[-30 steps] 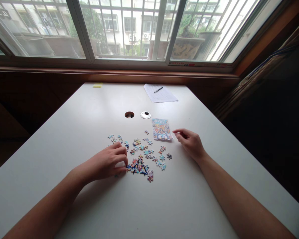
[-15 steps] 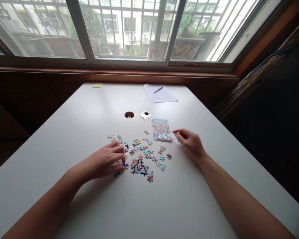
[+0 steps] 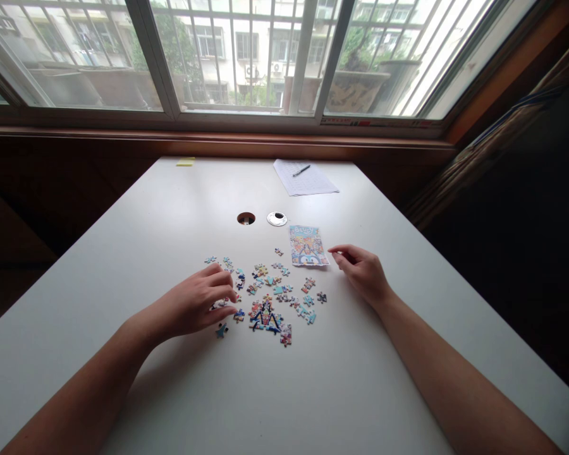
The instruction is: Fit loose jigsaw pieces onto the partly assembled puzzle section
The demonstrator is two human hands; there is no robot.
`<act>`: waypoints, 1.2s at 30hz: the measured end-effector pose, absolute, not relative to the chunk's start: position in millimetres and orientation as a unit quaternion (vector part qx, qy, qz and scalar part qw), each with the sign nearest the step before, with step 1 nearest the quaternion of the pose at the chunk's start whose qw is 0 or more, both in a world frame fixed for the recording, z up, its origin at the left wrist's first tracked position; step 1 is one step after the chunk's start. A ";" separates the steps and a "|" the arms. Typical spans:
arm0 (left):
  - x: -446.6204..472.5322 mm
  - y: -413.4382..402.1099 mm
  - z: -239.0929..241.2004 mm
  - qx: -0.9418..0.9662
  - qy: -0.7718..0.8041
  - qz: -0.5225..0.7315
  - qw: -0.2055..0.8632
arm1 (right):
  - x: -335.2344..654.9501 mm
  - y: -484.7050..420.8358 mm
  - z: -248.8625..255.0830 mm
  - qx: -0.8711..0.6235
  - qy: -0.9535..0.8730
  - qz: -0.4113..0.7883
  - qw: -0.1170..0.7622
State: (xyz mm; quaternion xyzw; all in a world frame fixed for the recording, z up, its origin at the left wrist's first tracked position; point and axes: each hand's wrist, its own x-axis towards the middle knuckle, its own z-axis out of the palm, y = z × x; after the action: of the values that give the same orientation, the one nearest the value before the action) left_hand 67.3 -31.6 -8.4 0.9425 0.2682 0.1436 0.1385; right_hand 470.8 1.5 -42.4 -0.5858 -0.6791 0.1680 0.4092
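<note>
Over the left part of a scatter of jigsaw pieces hovers my left hand (image 3: 201,297). Its fingers are bent and apart, with thumb and forefinger near a blue jigsaw piece (image 3: 239,315); I see nothing held, though the hand hides some pieces. A light-blue piece (image 3: 222,330) lies just below its thumb. To the right is a small joined section of puzzle (image 3: 266,315) with dark V-shaped lines. My right hand (image 3: 363,270) rests on the table, loosely curled with nothing visible in it, beside a colourful picture card (image 3: 307,246).
Several loose pieces (image 3: 307,313) lie around the joined section on the white table (image 3: 284,404). Farther back are a round cable hole (image 3: 246,218), a silver ring cover (image 3: 277,218), paper sheets (image 3: 308,183) with a pen (image 3: 301,171), and a yellow note (image 3: 186,162). A window stands behind.
My left hand has drawn back slightly left, and its fingers show more clearly apart. The blue piece and the light-blue piece are now more exposed. My right hand stays still.
</note>
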 end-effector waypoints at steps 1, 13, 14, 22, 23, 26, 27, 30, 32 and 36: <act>65.8 -30.3 -8.2 0.941 0.276 0.146 0.128 | 470.6 1.4 -42.3 -0.586 -0.678 0.169 0.410; 33.9 -12.7 -5.8 0.882 0.418 0.216 -0.015 | 471.2 2.3 -43.4 -0.584 -0.681 0.166 0.410; 31.6 -11.5 -6.3 0.879 0.426 0.213 -0.020 | 471.8 2.4 -44.3 -0.583 -0.681 0.166 0.410; 21.3 -5.5 -10.3 0.866 0.460 0.191 -0.048 | 472.7 2.9 -45.9 -0.582 -0.682 0.162 0.413; 20.9 -5.1 -10.4 0.864 0.463 0.192 -0.052 | 472.8 3.0 -45.8 -0.581 -0.682 0.162 0.413; 20.6 -4.2 -11.1 0.855 0.476 0.197 -0.067 | 473.6 3.2 -46.2 -0.582 -0.681 0.163 0.413; 20.6 -4.0 -11.5 0.851 0.480 0.199 -0.071 | 474.0 3.3 -46.5 -0.583 -0.680 0.163 0.413; 20.4 -3.3 -13.4 0.846 0.490 0.200 -0.069 | 474.9 3.2 -47.5 -0.584 -0.679 0.164 0.413; 19.9 -2.7 -14.8 0.844 0.495 0.198 -0.062 | 475.2 3.3 -48.2 -0.585 -0.678 0.164 0.413; 18.8 -1.2 -16.2 0.845 0.493 0.199 -0.054 | 475.3 4.1 -49.2 -0.586 -0.677 0.162 0.414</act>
State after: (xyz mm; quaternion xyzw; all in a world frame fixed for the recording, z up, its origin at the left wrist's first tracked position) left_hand 18.8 -1.2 -16.2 0.8452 0.4931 0.1990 -0.0543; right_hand 475.3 4.1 -49.2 -0.5862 -0.6770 0.1625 0.4143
